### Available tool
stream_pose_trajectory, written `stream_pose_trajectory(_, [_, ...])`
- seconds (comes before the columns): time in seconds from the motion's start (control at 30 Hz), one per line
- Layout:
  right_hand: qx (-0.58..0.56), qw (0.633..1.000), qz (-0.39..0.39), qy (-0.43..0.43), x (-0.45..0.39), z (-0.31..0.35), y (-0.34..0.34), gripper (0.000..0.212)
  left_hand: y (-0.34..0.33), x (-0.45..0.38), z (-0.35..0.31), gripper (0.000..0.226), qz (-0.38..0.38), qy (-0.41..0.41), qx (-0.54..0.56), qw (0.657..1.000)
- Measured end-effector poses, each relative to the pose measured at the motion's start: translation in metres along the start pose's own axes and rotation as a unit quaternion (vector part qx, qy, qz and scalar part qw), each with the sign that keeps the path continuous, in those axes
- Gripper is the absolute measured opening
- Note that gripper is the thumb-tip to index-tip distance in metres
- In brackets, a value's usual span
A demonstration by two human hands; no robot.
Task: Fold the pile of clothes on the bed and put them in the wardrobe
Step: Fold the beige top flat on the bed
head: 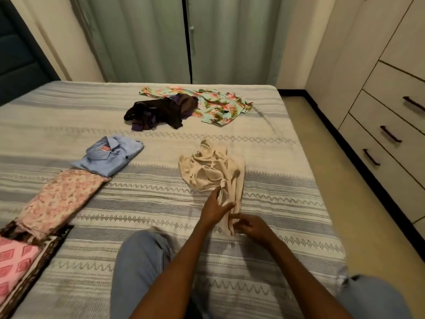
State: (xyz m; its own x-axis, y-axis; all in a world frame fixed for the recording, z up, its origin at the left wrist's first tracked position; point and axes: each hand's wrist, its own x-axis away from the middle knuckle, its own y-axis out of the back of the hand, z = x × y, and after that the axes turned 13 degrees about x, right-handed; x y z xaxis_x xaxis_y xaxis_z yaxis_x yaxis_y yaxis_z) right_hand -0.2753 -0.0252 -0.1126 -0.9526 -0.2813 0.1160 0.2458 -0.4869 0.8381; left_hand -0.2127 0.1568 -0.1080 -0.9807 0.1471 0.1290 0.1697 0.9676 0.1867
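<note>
Both hands are gripping the near end of a crumpled beige garment (211,166) on the striped bed (161,261): the left hand (215,209) is bunching the cloth where it narrows, the right hand (251,226) is pinching the tail end just below. The garment is trailing away from the grip, its long axis running up the bed and a little to the left, the loose bulk lying beyond the fingers. The left hand is sitting nearer that bulk. Unfolded dark clothes (158,112) and a floral piece (218,104) are waiting farther off; a folded blue shirt (110,157) and a pink folded piece (62,199) are lying to the left. A wardrobe (391,88) is standing at right.
</note>
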Motion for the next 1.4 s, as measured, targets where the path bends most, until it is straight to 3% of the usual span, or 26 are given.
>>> stream_pose_trajectory(0.07, [0.036, 0.997, -0.055, -0.03, -0.007, -0.003, 0.019, 0.037, -0.006, -0.008, 0.024, 0.082, -0.008, -0.019, -0.072, 0.997])
stream_pose_trajectory(0.17, [0.16, 0.977, -0.145, 0.0, -0.025, 0.005, 0.046, 0.04, -0.007, 0.008, 0.033, 0.073, -0.047, -0.056, -0.08, 0.994])
stream_pose_trajectory(0.27, [0.3, 0.934, -0.157, 0.117, -0.052, 0.02, 0.052, 0.059, 0.0, 0.034, 0.016, 0.056, -0.081, -0.108, -0.06, 0.989])
stream_pose_trajectory(0.33, [0.37, 0.907, -0.135, 0.151, -0.067, 0.03, 0.051, 0.068, 0.005, 0.044, 0.01, 0.046, -0.101, -0.123, -0.028, 0.987])
stream_pose_trajectory(0.43, [0.396, 0.894, -0.131, 0.166, -0.082, 0.046, 0.051, 0.04, 0.014, 0.054, 0.003, 0.037, -0.115, -0.12, 0.005, 0.986])
stream_pose_trajectory(0.53, [0.352, 0.898, -0.2, 0.17, -0.087, 0.057, 0.061, 0.019, 0.025, 0.054, -0.008, 0.04, -0.165, -0.095, -0.013, 0.982])
stream_pose_trajectory(0.67, [0.218, 0.92, -0.305, 0.11, -0.087, 0.074, 0.091, 0.025, 0.036, 0.036, -0.034, 0.056, -0.186, -0.085, -0.133, 0.97])
stream_pose_trajectory(0.73, [0.197, 0.91, -0.36, 0.065, -0.085, 0.079, 0.117, 0.03, 0.04, 0.023, -0.059, 0.055, -0.203, -0.091, -0.169, 0.96])
stream_pose_trajectory(0.9, [0.148, 0.897, -0.413, -0.055, -0.082, 0.086, 0.195, 0.035, 0.053, -0.013, -0.128, 0.036, -0.189, -0.15, -0.168, 0.956])
stream_pose_trajectory(1.07, [0.104, 0.864, -0.486, -0.086, -0.064, 0.104, 0.288, 0.039, 0.062, -0.044, -0.206, 0.03, -0.179, -0.147, -0.228, 0.946])
stream_pose_trajectory(1.17, [0.1, 0.85, -0.507, -0.102, -0.047, 0.11, 0.337, 0.036, 0.071, -0.053, -0.257, 0.03, -0.177, -0.126, -0.146, 0.965])
stream_pose_trajectory(1.27, [0.088, 0.842, -0.518, -0.119, -0.033, 0.111, 0.381, 0.036, 0.075, -0.052, -0.325, 0.012, -0.176, -0.179, -0.066, 0.966])
stream_pose_trajectory(1.4, [0.014, 0.836, -0.537, -0.112, -0.027, 0.12, 0.435, 0.04, 0.084, -0.06, -0.409, 0.021, -0.157, -0.237, 0.056, 0.957])
